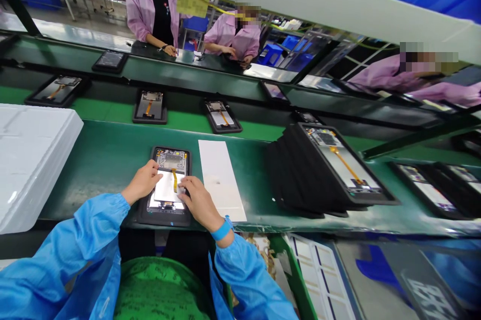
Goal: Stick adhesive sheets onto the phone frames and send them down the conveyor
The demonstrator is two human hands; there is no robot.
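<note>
A tablet with its back off (165, 216) lies in a black foam frame on the green bench before me, its circuit board at the far end. Over its middle is a white rectangular piece (163, 191), with an orange ribbon cable (175, 181) running across it. My left hand (145, 181) is closed at the upper left corner of the white piece, thumb and index finger close together. At its right edge my right hand (200, 203) has thumb and fingers closed on the piece, beside the ribbon cable. The fingertips partly hide the edges.
A white card (221, 180) lies right of the tablet. Farther right stands a stack of black-framed tablets (341, 162). A white plastic tray (33, 160) is at left. More tablets (149, 107) sit on the green conveyor (184, 114) beyond. Co-workers in pink (233, 34) work opposite.
</note>
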